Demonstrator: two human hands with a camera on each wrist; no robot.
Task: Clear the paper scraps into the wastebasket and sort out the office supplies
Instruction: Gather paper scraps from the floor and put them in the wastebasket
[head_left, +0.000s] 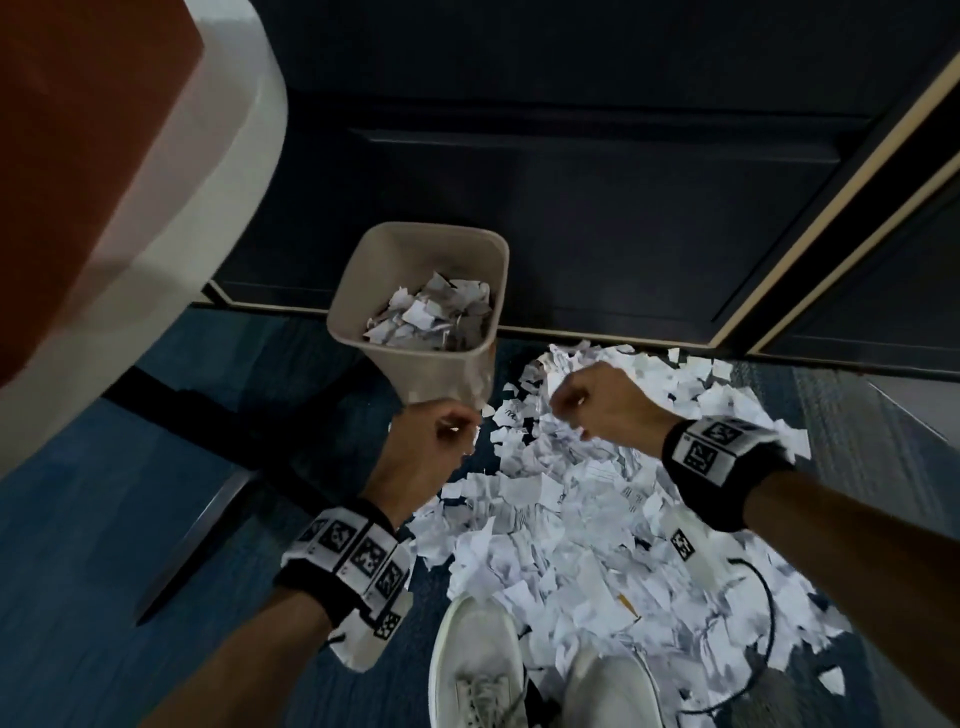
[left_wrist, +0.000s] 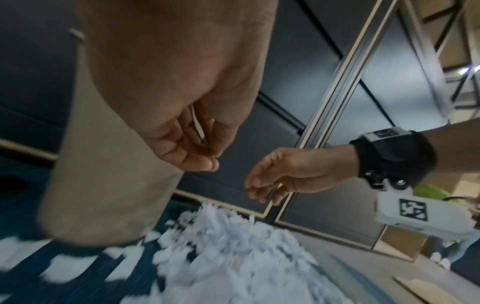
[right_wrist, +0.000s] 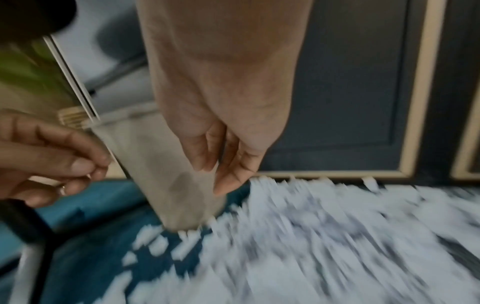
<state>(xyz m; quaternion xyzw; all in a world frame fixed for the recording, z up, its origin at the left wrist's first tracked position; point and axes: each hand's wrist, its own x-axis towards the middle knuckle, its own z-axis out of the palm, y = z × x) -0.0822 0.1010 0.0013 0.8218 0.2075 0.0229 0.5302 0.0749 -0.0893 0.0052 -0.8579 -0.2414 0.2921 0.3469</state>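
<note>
Head view: beige wastebasket (head_left: 415, 291) at frame centre, upright on blue carpet (head_left: 130, 467) against a dark panelled wall (head_left: 571, 182), part-filled with torn paper. Big pile of scraps (head_left: 597, 519) spreads from centre to lower right, touching the basket's base. Left hand (head_left: 431, 441) sits just below the basket, right hand (head_left: 597, 405) right of it above the pile; both show loosely curled fingers; something small and pale glints at the left fingertips, too small to identify. Marker bands on both wrists; two white shoes (head_left: 478, 665) at bottom centre; black cable (head_left: 763, 623) lower right. Left wrist view: left hand (left_wrist: 182, 133) fills upper centre, fingers relaxed and slightly bent, thumb close to them, no scrap plainly held. Right hand (left_wrist: 285, 176) at centre right, fingers drooping, empty. Blurred scraps (left_wrist: 233, 257) along the bottom. Right wrist view: right hand (right_wrist: 221, 133) hangs at centre, fingers near straight, holding nothing. Left hand (right_wrist: 46, 158) at left edge, thumb against fingertips; whether it pinches anything, cannot tell. Wastebasket (right_wrist: 161, 174) behind, scraps (right_wrist: 337, 236) blurred lower right.
</note>
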